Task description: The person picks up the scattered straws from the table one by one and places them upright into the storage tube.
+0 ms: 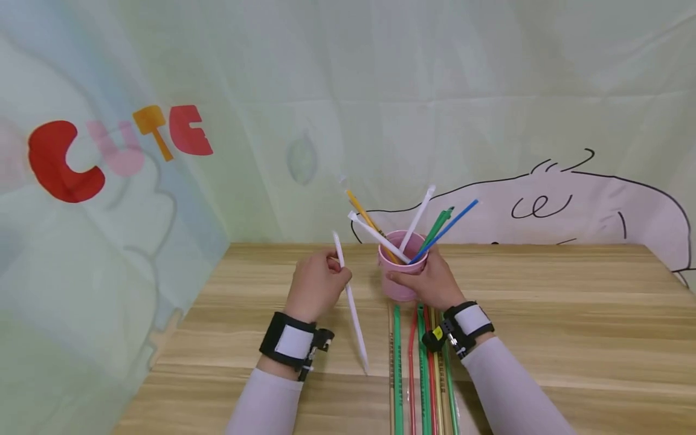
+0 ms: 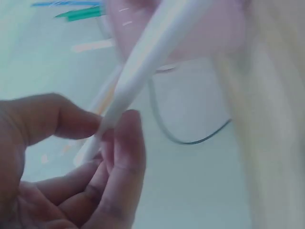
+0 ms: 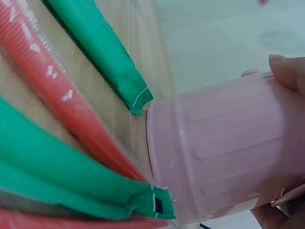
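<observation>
My left hand (image 1: 318,285) pinches a long white paper-wrapped straw (image 1: 356,326) between thumb and fingers, left of a pink cup (image 1: 396,291). The straw slants, its upper end leaning left. In the left wrist view the white straw (image 2: 143,55) crosses in front of the blurred cup. My right hand (image 1: 437,281) grips the cup around its right side, thumb across the front. Out of the cup stick two white straws, a yellow straw (image 1: 359,206), a green straw (image 1: 437,226) and a blue straw (image 1: 457,217). The cup's ribbed wall (image 3: 233,138) fills much of the right wrist view.
Several wrapped straws lie side by side in front of the cup, among them a green one (image 1: 398,368) and a red one (image 1: 411,374). They run toward the near edge of the wooden table (image 1: 571,338). A printed cloth (image 1: 435,72) hangs behind the table.
</observation>
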Available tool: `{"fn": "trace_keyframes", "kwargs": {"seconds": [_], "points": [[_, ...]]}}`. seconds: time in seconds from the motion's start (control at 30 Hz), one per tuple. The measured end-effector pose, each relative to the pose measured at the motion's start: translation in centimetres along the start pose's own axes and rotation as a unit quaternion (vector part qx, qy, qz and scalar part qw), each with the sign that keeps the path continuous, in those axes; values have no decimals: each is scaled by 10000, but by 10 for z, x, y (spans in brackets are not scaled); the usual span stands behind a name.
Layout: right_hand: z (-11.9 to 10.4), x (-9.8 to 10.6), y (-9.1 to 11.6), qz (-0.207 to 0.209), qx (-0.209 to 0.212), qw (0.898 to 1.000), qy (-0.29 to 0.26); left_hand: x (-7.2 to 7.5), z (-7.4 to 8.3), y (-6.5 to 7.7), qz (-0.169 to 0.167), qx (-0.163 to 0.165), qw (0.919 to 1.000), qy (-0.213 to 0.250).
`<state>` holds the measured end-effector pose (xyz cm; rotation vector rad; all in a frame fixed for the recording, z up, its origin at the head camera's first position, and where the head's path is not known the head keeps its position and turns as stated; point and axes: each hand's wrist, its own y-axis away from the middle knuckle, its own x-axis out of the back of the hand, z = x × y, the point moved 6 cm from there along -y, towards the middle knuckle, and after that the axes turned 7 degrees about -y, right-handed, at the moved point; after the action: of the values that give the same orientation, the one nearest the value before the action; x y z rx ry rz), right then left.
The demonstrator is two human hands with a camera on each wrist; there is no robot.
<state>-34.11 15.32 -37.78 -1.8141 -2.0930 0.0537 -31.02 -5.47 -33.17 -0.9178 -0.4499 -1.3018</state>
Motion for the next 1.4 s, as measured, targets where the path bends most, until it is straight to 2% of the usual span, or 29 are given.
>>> {"fn": "trace_keyframes", "kwargs": {"seconds": [0.13,0.3,0.4,0.57,0.73,0.83,1.23,1.4], "points": [[-8,-1,3,-47,-1,10000,-87,22,7,-1,253,-40,9989,404],[-11,-2,4,-111,29,9998,-181,48,21,-3,729,-372,9916,998],[-8,-1,3,-109,65,9997,-205,62,29,-6,1112,-666,9802,1499],[15,2,-6,-33,107,9998,-134,79,44,-6,1564,-1046,9558,2258],[26,2,-9,-28,-46,10000,-56,80,50,-12,1902,-1080,9403,2609],[27,2,-10,-56,-62,10000,-25,67,42,-22,1906,-996,9369,2757],[29,3,-13,-34,49,9999,-82,-1,17,-37,1197,-373,9648,2311],[32,5,-12,75,71,9999,134,-26,9,-41,757,-173,9840,1602]]}}
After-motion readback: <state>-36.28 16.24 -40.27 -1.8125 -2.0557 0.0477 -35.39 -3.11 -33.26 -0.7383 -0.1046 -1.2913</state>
